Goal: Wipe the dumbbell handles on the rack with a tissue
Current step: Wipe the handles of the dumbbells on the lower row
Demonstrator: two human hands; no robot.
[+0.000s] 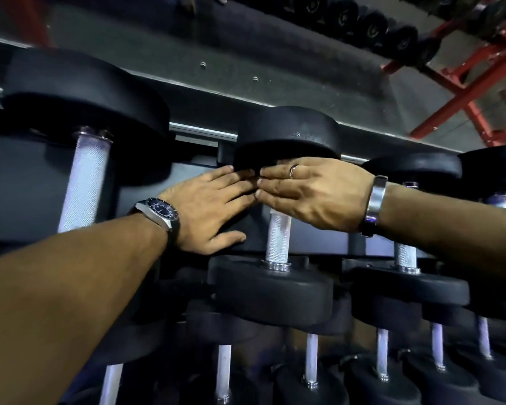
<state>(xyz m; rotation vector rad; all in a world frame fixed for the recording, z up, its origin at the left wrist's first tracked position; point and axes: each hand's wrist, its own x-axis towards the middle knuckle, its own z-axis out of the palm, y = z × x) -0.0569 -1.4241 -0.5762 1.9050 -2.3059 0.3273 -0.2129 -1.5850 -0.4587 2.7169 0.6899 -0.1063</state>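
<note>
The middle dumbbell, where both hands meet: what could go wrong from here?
1. No tissue is visible; the left hand and right hand may put skin grease on the handle.
2. The fingers sit right under the upper head; if the dumbbell shifts, they could be pinched.

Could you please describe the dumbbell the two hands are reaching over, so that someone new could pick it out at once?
Start at the dumbbell rack and take its upper row, where a large dumbbell sits far left. The next one rightward is the middle dumbbell, with a knurled silver handle between black heads. Only this one has the left hand and right hand meeting over its handle's top.
</note>
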